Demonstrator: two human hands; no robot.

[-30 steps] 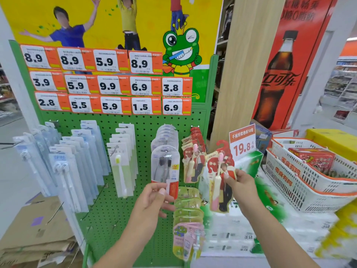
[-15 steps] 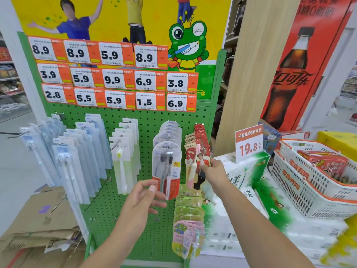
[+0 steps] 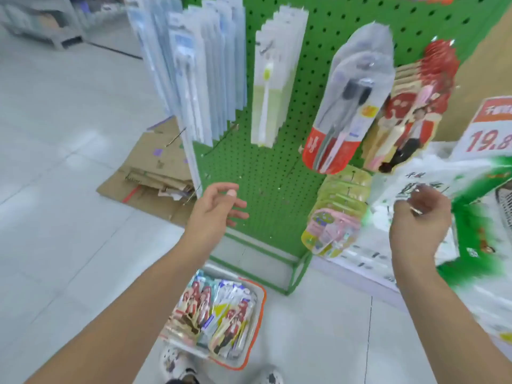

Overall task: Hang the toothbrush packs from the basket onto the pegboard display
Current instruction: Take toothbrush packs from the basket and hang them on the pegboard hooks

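Observation:
A white basket with an orange rim (image 3: 256, 322) sits on the floor by my feet, holding several toothbrush packs (image 3: 213, 314). The green pegboard (image 3: 263, 167) stands ahead with hanging packs: blue-white ones (image 3: 191, 67), a green-white row (image 3: 271, 79), a clear red-bottomed row (image 3: 346, 106), and red character packs (image 3: 410, 112). Several pale green and pink packs (image 3: 335, 214) hang lower. My left hand (image 3: 216, 214) hovers before the lower board, fingers relaxed, holding nothing. My right hand (image 3: 421, 220) hangs loosely curled and empty near the tissue packs.
Flattened cardboard (image 3: 155, 167) lies on the floor left of the stand. Stacked green-and-white tissue packs (image 3: 443, 184) with a 19.8 price sign (image 3: 487, 128) stand at the right. The stand's green base frame (image 3: 291, 273) juts out just beyond the basket.
My view has tilted down to the basket on the floor. My right hand has left the red pack hanging on its peg and dropped lower. My left hand has lowered too.

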